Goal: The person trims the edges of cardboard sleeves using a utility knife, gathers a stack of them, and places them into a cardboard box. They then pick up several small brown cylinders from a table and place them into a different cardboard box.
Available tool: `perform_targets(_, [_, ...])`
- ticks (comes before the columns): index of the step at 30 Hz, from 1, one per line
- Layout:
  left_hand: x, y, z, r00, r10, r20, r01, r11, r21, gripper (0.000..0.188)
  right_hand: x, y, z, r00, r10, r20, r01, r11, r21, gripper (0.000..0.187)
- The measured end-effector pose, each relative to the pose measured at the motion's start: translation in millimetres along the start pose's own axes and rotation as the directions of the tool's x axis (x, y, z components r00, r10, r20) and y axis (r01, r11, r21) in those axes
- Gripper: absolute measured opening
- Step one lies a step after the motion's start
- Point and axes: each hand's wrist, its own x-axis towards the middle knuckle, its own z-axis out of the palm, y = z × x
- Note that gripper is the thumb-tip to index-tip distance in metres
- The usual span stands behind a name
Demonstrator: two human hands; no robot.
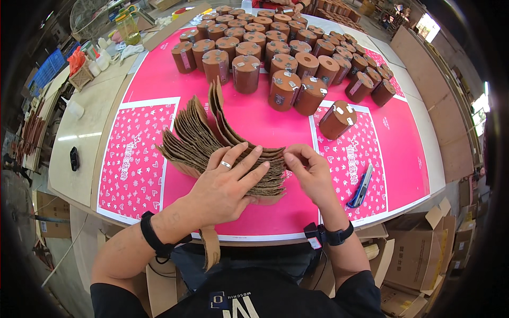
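A thick bundle of brown corrugated cardboard strips lies on the pink sheet in front of me, its far ends fanned and curving upward. Across the near part of the bundle rests my left hand, fingers stretched and spread over the strips, a ring on one finger. My right hand is closed at the bundle's right end, thumb and forefinger pinching the end of a cardboard strip. One loose strip hangs over the table's front edge below my left wrist. To the right of my right hand lies a blue utility knife.
Many brown cylinders crowd the far half of the table; one cylinder stands nearer, at the right. Bottles and a black object sit on the left surface. Cardboard boxes stand below right. Another person's hand shows at the far edge.
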Motion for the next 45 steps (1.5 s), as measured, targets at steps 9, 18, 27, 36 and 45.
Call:
perform_targets(9, [-2, 0, 0, 0.999, 0.045, 0.026, -0.048, 0.985, 0.164, 0.072, 4, -20, 18, 0.979, -0.116, -0.166, 0.082, 0.977, -0.195, 0.022])
perform_targets(18, [-2, 4, -4, 1.0, -0.004, 0.01, 0.002, 0.982, 0.188, 0.082, 1, -1, 13, 0.964, -0.018, 0.265, 0.001, 0.998, 0.063, 0.035])
perform_targets(27, [6, -14, -7, 0.987, 0.009, 0.161, -0.048, 0.971, 0.236, 0.083, -36, -55, 31, 0.923, -0.124, 0.364, 0.326, 0.754, -0.57, 0.071])
perform_targets(36, [-5, -21, -22, 0.969, -0.112, 0.219, 0.031, 0.939, 0.343, 0.096, -5, -48, 21, 0.877, -0.095, 0.47, 0.442, 0.542, -0.715, 0.07])
perform_targets(45, [-36, -9, -37, 0.933, -0.255, 0.255, 0.169, 0.934, 0.316, 0.075, -23, -74, 20, 0.885, 0.001, 0.465, 0.436, 0.345, -0.831, 0.072])
